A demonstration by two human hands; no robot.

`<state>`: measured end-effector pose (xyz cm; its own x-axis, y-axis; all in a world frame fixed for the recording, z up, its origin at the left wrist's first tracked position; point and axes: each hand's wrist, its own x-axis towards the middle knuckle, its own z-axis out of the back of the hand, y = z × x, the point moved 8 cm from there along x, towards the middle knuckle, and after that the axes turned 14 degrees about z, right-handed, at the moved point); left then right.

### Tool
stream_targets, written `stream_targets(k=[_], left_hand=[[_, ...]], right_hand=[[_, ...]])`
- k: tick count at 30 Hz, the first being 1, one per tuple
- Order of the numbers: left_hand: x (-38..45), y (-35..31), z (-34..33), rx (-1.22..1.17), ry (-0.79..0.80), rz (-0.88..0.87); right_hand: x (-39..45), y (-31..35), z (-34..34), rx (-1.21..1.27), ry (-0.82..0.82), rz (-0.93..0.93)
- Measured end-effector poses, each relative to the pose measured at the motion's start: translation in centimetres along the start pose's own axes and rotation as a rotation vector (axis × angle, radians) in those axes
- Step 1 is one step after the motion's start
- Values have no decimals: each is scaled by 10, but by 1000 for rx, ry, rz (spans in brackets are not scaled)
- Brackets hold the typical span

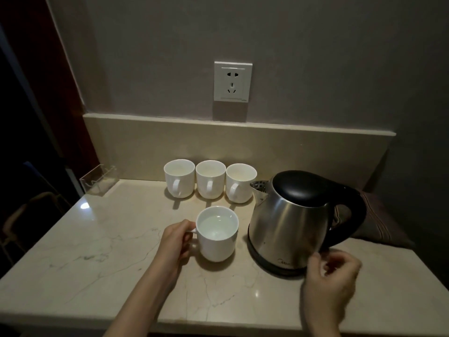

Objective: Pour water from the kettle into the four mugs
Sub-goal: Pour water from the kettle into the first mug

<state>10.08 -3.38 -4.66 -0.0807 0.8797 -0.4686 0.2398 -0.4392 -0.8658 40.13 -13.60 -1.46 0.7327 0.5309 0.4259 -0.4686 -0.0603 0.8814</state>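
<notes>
R hand (326, 280) empty, beside kettle (289, 229)

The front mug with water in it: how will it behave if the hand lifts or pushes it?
The front mug looks like rigid glazed ceramic, so probably stiff and breakable. Water fills it fairly high, so it may slosh if jerked. The left hand holds its handle; on the glossy countertop it would likely slide, not tip.

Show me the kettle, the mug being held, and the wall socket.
kettle (289, 229), head view, on its steel body.
held mug (218, 244), head view, on its outer wall.
wall socket (232, 81), head view, on the faceplate's middle.
</notes>
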Motion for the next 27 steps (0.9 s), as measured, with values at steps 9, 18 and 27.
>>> stream_targets(k=[9, 18, 27], left_hand=[[-8, -6, 3, 45, -29, -58], [-11, -8, 21, 89, 47, -52], [-9, -32, 79, -24, -75, -132]], right_hand=[[-53, 64, -76, 76, 539, 406], [-68, 73, -138, 151, 829, 385], [-90, 105, -203, 221, 916, 352]])
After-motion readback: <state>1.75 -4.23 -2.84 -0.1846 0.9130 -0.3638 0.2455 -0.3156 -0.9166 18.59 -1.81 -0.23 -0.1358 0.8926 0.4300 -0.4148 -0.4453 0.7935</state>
